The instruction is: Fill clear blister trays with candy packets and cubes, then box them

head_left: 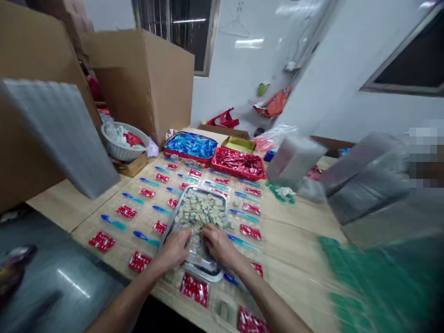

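Spill: the small pieces (204,206) lie in the metal tray (204,274), heaped toward its far end; raking hard could send some over its rim.
Shift: pressure from the forearms might slide the tray, disturbing red packets (126,211) and blue sticks (144,181) around it on the worktop (298,231).
Mix-up: pieces look alike and overlap, so a miscount seems easy.
Left grip: left hand (177,247), inside the tray's left edge, fingers curled nearly closed; cannot tell whether a piece is pinched.
Right grip: right hand (215,243), over the tray's right half, fingers bent down among pieces; hold hidden.
Red packets: roughly eighteen visible around the tray.
Blue sticks: about seventeen visible.
Beyond the tray: one tin (189,160), one red basket (239,174), one gold tray (239,144).
Small pieces: dozens, too crowded to count.
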Demonstrator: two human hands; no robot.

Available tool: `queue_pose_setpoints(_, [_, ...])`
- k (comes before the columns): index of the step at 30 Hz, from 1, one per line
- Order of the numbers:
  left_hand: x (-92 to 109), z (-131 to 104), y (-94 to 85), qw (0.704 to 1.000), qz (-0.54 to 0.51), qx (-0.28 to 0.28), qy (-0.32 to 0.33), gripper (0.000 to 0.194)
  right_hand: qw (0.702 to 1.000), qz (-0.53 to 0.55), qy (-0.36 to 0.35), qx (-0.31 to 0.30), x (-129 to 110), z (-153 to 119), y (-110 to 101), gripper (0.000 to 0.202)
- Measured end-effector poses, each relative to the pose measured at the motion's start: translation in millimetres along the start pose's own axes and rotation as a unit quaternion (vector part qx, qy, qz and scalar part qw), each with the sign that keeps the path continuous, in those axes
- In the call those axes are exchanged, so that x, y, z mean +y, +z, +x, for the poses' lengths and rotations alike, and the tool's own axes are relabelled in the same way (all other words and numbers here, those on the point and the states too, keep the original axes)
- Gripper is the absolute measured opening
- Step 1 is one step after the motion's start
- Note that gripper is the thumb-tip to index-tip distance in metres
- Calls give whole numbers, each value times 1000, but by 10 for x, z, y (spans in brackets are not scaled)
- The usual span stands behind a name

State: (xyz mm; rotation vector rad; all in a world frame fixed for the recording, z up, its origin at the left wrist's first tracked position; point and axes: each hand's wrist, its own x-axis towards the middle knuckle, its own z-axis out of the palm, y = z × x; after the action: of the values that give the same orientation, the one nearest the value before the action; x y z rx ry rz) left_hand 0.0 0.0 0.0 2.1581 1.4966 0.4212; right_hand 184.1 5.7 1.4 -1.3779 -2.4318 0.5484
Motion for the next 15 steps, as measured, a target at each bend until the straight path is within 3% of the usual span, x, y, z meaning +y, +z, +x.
queue_pose_setpoints(8, [-26,52,-81,993,-111,-4,-34,12,998,65,12,-17,40,1,-33,20])
queue_pose_setpoints(15, [43,211,20,999,-42,-24,11,17,986,143,90,7,132,-28,-240,14])
